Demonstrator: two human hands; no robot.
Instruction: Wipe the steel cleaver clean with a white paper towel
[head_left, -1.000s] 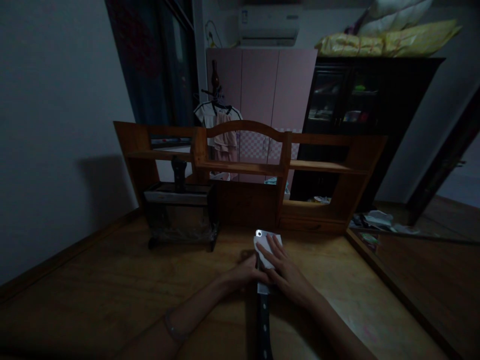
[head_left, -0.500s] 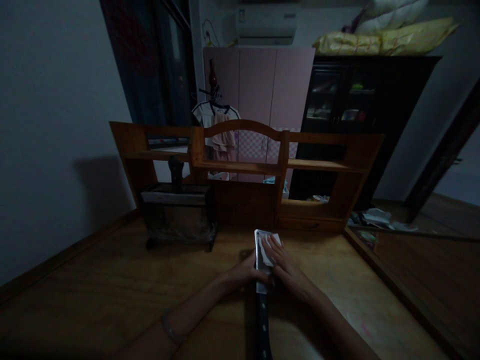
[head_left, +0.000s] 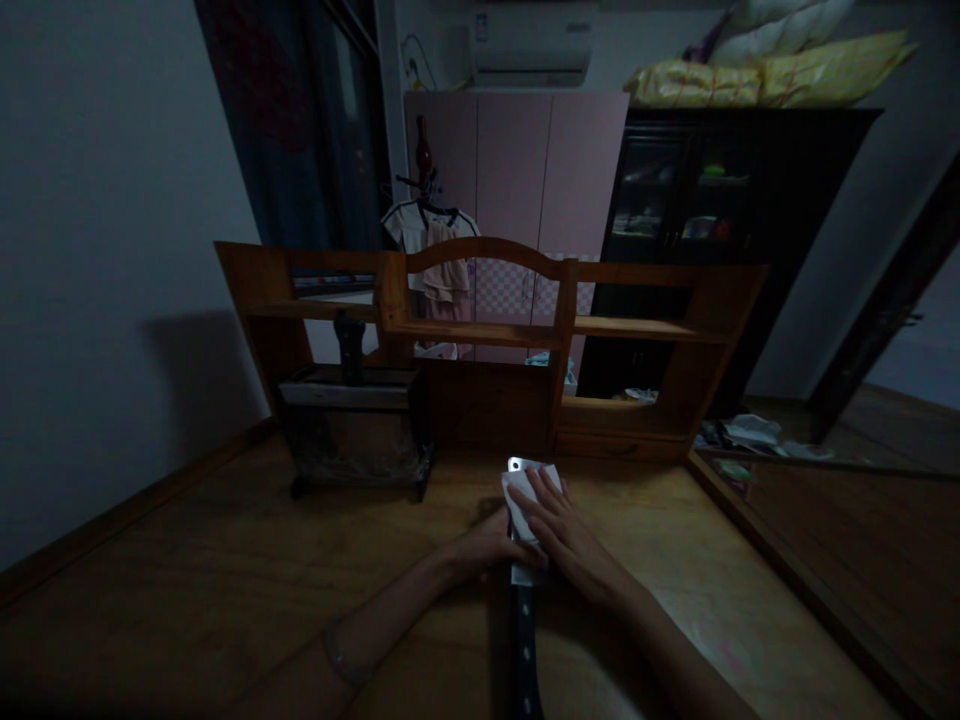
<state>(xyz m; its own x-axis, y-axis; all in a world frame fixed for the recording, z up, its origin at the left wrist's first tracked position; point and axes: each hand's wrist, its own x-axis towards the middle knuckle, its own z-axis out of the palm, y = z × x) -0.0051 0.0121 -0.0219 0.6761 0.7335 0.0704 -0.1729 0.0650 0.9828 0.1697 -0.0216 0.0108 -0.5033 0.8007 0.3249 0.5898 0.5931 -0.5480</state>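
A cleaver lies on the wooden desk, its black riveted handle (head_left: 525,650) pointing toward me and its shiny blade (head_left: 516,467) pointing away. My right hand (head_left: 570,540) presses a white tissue (head_left: 523,497) against the right face of the blade, fingers laid along it. On the blade's left side, close to the handle, my left hand (head_left: 487,548) has its fingers curled against the knife, steadying it. A thin bracelet (head_left: 341,660) is on my left wrist.
A wooden desk shelf (head_left: 487,330) stands along the desk's (head_left: 225,580) back edge. A dark knife block rack (head_left: 352,420) sits at its left. Behind are a pink wardrobe (head_left: 517,180), a dark cabinet (head_left: 720,200) and hanging clothes (head_left: 435,250). The desk's right edge (head_left: 780,570) drops away.
My right hand and the tissue have shifted a little along the blade, and the tissue is more bunched near the tip. My left hand and the knife stay put.
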